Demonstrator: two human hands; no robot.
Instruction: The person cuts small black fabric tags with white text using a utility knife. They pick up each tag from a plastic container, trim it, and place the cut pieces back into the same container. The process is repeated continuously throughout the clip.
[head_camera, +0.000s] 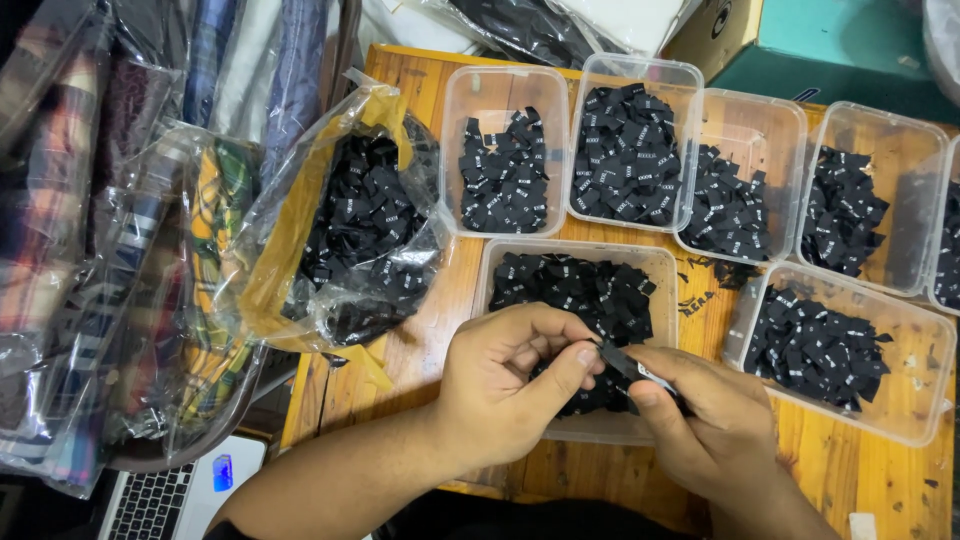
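Observation:
My left hand (510, 385) and my right hand (700, 420) meet over a clear plastic tub (662, 262) full of small black fabric labels. Both pinch the same small black label (630, 367) with a white mark, held between thumbs and forefingers just above the tub's near side. The left fingers curl around further black labels, partly hidden in the palm.
Several more clear tubs of black labels (505, 165) (628, 150) (745, 190) (860, 205) (840, 350) stand on the wooden table (420, 370). A crumpled plastic bag of labels (365, 235) lies at left. Bagged fabrics (110, 280) pile beyond the table's left edge, a laptop (165, 495) below.

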